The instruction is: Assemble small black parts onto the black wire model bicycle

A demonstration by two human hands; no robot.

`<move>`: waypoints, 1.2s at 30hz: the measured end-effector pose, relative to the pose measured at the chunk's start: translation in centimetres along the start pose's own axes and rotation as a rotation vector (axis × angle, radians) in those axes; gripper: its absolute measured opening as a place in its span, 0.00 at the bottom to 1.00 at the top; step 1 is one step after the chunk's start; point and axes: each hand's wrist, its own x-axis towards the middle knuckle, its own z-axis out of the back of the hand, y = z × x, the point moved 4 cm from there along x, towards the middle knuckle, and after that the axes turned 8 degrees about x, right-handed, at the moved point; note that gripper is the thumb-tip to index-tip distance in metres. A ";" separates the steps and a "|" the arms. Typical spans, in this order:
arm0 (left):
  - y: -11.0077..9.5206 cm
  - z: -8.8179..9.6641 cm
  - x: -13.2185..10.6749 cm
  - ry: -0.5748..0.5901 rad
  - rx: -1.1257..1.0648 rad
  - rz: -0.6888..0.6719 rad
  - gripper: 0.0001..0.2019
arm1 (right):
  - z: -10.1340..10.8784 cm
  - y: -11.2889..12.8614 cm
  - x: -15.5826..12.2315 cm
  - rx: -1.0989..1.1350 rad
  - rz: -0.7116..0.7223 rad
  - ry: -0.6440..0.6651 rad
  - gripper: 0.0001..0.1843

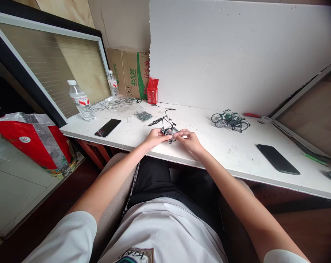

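A small black model bicycle (166, 123) is held between my two hands just above the front part of the white table (209, 153). My left hand (156, 138) pinches it at the left of the spoked wheel (170, 133) nearest me. From the right, my right hand (189, 139) has thumb and fingertips closed at that same wheel's edge. The handlebar end points away from me. Tiny details between the fingertips are too small to make out. Beyond the bicycle lies a clear packet (143, 116) of dark green parts.
Finished-looking model bicycles (231, 120) stand at the right. Phones lie at left (108, 128) and right (278, 159). Water bottles (84, 104), thin part frames (116, 103), a red box (152, 91) and a cardboard carton (129, 73) are toward the back left.
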 end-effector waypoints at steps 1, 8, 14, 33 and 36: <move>0.0 0.0 0.0 -0.002 0.001 0.003 0.29 | 0.0 0.0 0.0 -0.004 0.002 -0.002 0.23; 0.0 0.0 0.0 0.016 0.004 -0.011 0.29 | 0.2 -0.9 0.2 -0.036 0.011 -0.024 0.21; 0.1 0.0 0.0 0.009 0.013 -0.014 0.29 | 0.2 -1.1 0.3 -0.059 0.008 -0.060 0.21; 0.3 0.0 0.1 0.033 0.033 0.003 0.30 | 0.1 -1.9 0.2 0.078 -0.087 -0.035 0.19; 0.3 0.1 0.1 0.040 0.038 0.009 0.30 | 0.1 -1.7 0.1 0.049 -0.068 -0.048 0.20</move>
